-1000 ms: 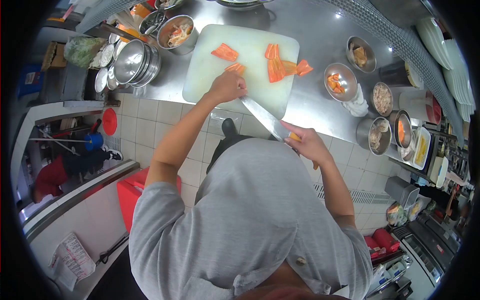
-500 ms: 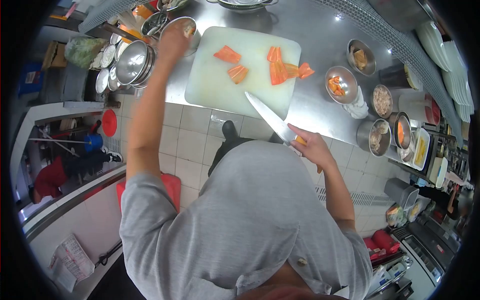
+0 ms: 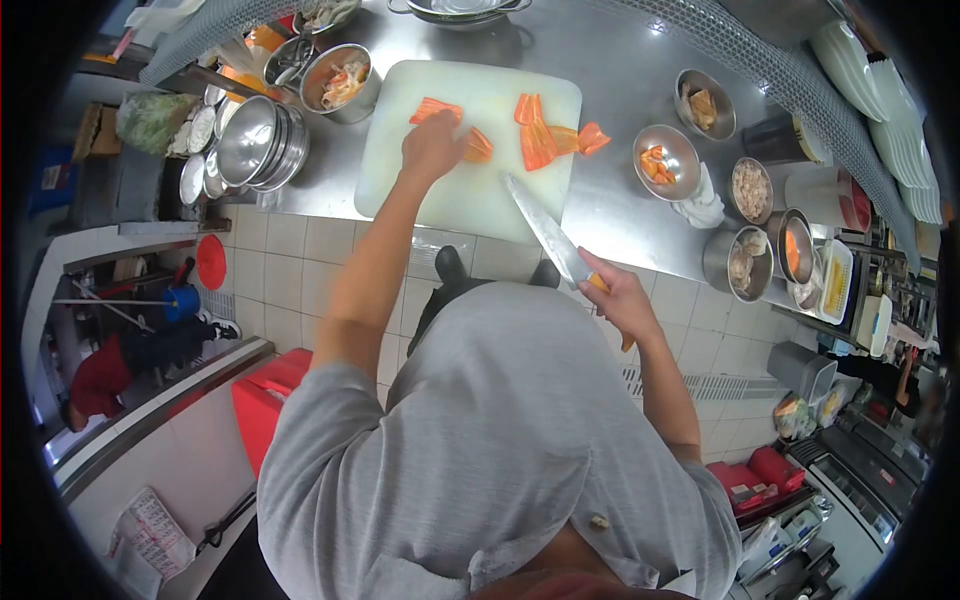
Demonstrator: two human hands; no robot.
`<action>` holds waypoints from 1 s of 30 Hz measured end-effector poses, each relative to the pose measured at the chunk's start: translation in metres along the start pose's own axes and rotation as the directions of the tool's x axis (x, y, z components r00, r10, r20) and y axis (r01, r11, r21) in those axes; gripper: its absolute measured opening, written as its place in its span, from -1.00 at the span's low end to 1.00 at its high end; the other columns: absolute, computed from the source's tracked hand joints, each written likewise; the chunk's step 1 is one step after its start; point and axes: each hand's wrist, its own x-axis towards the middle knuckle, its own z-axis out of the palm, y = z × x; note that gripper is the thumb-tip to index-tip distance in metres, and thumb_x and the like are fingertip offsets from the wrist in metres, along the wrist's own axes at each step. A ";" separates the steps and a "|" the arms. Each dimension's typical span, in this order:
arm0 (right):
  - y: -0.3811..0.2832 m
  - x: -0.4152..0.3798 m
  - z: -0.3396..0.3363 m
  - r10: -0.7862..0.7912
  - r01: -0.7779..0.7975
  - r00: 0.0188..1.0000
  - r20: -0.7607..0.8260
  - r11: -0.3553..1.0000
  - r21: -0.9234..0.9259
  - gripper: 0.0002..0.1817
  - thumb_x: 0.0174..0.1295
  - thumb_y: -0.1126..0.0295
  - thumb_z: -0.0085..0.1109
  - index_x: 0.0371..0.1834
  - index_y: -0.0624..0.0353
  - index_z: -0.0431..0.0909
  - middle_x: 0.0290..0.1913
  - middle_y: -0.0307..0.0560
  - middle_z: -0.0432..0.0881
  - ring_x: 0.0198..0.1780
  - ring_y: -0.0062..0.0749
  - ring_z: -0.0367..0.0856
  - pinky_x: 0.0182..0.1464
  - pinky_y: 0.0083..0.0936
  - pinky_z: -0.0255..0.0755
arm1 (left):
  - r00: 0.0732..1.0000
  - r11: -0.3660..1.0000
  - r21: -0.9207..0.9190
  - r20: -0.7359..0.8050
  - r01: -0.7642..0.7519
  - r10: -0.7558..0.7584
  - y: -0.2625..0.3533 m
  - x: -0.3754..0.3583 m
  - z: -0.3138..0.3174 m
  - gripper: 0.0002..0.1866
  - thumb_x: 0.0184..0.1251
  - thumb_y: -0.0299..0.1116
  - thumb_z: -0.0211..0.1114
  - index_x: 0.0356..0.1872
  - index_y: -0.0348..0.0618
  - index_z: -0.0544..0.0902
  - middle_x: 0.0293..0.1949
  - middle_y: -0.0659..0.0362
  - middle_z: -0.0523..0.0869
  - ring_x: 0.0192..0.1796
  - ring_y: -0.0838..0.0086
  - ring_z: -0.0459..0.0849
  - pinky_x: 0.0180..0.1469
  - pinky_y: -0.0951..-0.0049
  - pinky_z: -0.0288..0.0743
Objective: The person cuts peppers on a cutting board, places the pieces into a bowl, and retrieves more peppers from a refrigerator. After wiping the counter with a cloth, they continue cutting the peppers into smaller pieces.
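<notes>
My right hand is closed round the yellow-orange handle of a kitchen knife, its wide blade angled over the front of the pale cutting board. My left hand is over the board, between two flat orange-red pieces that look like bell pepper. One pepper piece lies just beyond the fingers and another beside them on the right; the fingers are bent down and mostly hidden. Farther right on the board, more pepper pieces overlap in a cluster.
A metal bowl of pale and orange scraps stands left of the board, near stacked steel bowls. To the right are a bowl of orange pieces, a white cloth and several food containers. A mesh-covered shelf edge runs along the right.
My left hand has come from the scrap bowl back to the pepper pieces on the board. My right hand still holds the knife in nearly the same place; the view has shifted slightly.
</notes>
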 end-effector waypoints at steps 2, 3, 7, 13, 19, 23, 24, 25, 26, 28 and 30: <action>0.002 -0.001 0.002 -0.014 0.016 0.999 -0.031 0.998 0.055 -0.36 0.44 0.36 0.36 0.58 -0.29 0.48 -0.44 -0.31 0.58 -0.50 -0.67 0.41 -0.30 -0.55 0.47 | 0.983 0.989 0.076 0.124 0.130 -0.139 0.011 -0.006 -0.002 -0.52 0.31 -0.03 0.49 0.07 -0.15 0.66 0.07 0.05 0.80 0.13 0.21 0.78 0.16 0.15 0.63; 0.003 -0.001 0.003 -0.001 0.004 0.999 -0.036 0.998 0.068 -0.36 0.44 0.36 0.36 0.58 -0.29 0.47 -0.45 -0.31 0.56 -0.50 -0.66 0.40 -0.30 -0.55 0.47 | 0.959 0.974 0.116 0.182 0.196 -0.215 0.015 -0.010 -0.001 -0.50 0.30 -0.01 0.50 0.08 -0.16 0.65 0.08 0.05 0.80 0.15 0.21 0.77 0.18 0.15 0.62; 0.005 0.009 0.007 -0.027 0.030 0.998 -0.063 0.998 0.061 -0.35 0.44 0.32 0.34 0.60 -0.26 0.46 -0.48 -0.29 0.49 -0.49 -0.62 0.36 -0.27 -0.57 0.43 | 0.985 0.990 -0.014 0.100 0.140 -0.138 -0.002 0.004 0.034 -0.57 0.25 -0.14 0.51 -0.03 -0.24 0.65 -0.10 0.00 0.82 -0.08 0.25 0.85 -0.02 0.24 0.70; 0.001 0.026 0.016 -0.157 0.153 0.985 -0.078 0.987 -0.050 -0.35 0.45 0.32 0.30 0.61 -0.18 0.43 -0.48 -0.24 0.48 -0.47 -0.58 0.41 -0.28 -0.54 0.44 | 0.927 0.908 -0.327 0.348 0.261 -0.141 -0.009 0.007 0.023 -0.75 0.23 -0.46 0.41 -0.11 -0.31 0.61 -0.33 0.02 0.80 -0.46 0.41 0.83 -0.46 0.38 0.73; -0.007 0.043 0.040 -0.134 0.134 0.988 -0.073 0.991 -0.002 -0.35 0.43 0.28 0.32 0.60 -0.21 0.44 -0.41 -0.07 0.62 -0.43 -0.41 0.52 -0.16 -0.44 0.51 | 0.940 0.834 -0.462 0.286 0.303 -0.184 -0.001 -0.010 0.032 -0.74 0.21 -0.52 0.42 -0.14 -0.35 0.55 -0.33 -0.01 0.79 -0.43 0.39 0.86 -0.50 0.38 0.73; -0.013 0.049 0.045 -0.114 0.105 0.992 -0.049 0.982 -0.158 -0.35 0.42 0.27 0.29 0.60 -0.21 0.43 -0.23 0.14 0.78 -0.30 -0.10 0.74 -0.03 -0.28 0.59 | 0.946 0.823 -0.485 0.268 0.295 -0.181 -0.001 -0.014 0.033 -0.77 0.20 -0.54 0.41 -0.20 -0.31 0.52 -0.36 -0.03 0.77 -0.47 0.34 0.84 -0.53 0.36 0.69; -0.011 0.050 0.046 -0.158 0.142 0.985 -0.075 0.973 -0.181 -0.34 0.42 0.27 0.29 0.60 -0.21 0.43 -0.19 0.16 0.79 -0.26 -0.05 0.75 -0.01 -0.26 0.60 | 0.949 0.825 -0.485 0.262 0.289 -0.177 -0.002 -0.015 0.034 -0.78 0.19 -0.54 0.40 -0.23 -0.28 0.52 -0.38 -0.04 0.76 -0.49 0.32 0.83 -0.54 0.35 0.68; -0.007 0.051 0.049 -0.201 0.178 0.974 -0.099 0.962 -0.206 -0.34 0.41 0.27 0.29 0.60 -0.21 0.42 -0.15 0.19 0.79 -0.23 0.01 0.77 0.01 -0.24 0.60 | 0.956 0.850 -0.457 0.242 0.262 -0.165 -0.003 -0.016 0.035 -0.79 0.18 -0.53 0.42 -0.24 -0.28 0.54 -0.38 -0.03 0.77 -0.48 0.31 0.84 -0.49 0.33 0.69; -0.003 0.052 0.051 -0.245 0.212 0.962 -0.122 0.950 -0.231 -0.34 0.41 0.28 0.29 0.60 -0.21 0.42 -0.12 0.22 0.79 -0.19 0.06 0.78 0.04 -0.21 0.60 | 0.963 0.873 -0.426 0.222 0.236 -0.152 -0.005 -0.017 0.035 -0.79 0.17 -0.52 0.44 -0.25 -0.28 0.56 -0.37 -0.03 0.77 -0.47 0.30 0.84 -0.45 0.31 0.70; 0.003 0.055 0.054 -0.251 0.208 0.960 -0.128 0.938 -0.278 -0.34 0.41 0.28 0.29 0.60 -0.23 0.42 -0.10 0.21 0.80 -0.17 0.04 0.79 0.05 -0.23 0.61 | 0.981 0.914 -0.374 0.164 0.157 -0.101 -0.013 -0.016 0.043 -0.79 0.18 -0.48 0.48 -0.25 -0.29 0.61 -0.38 -0.01 0.78 -0.46 0.33 0.83 -0.40 0.32 0.70; 0.002 0.054 0.053 -0.209 0.172 0.971 -0.118 0.949 -0.264 -0.34 0.42 0.27 0.30 0.60 -0.25 0.42 -0.11 0.20 0.81 -0.18 -0.03 0.79 0.04 -0.26 0.60 | 0.996 0.944 -0.325 0.088 0.052 -0.024 -0.022 -0.015 0.056 -0.77 0.20 -0.43 0.53 -0.25 -0.30 0.65 -0.39 0.03 0.81 -0.47 0.42 0.83 -0.40 0.39 0.69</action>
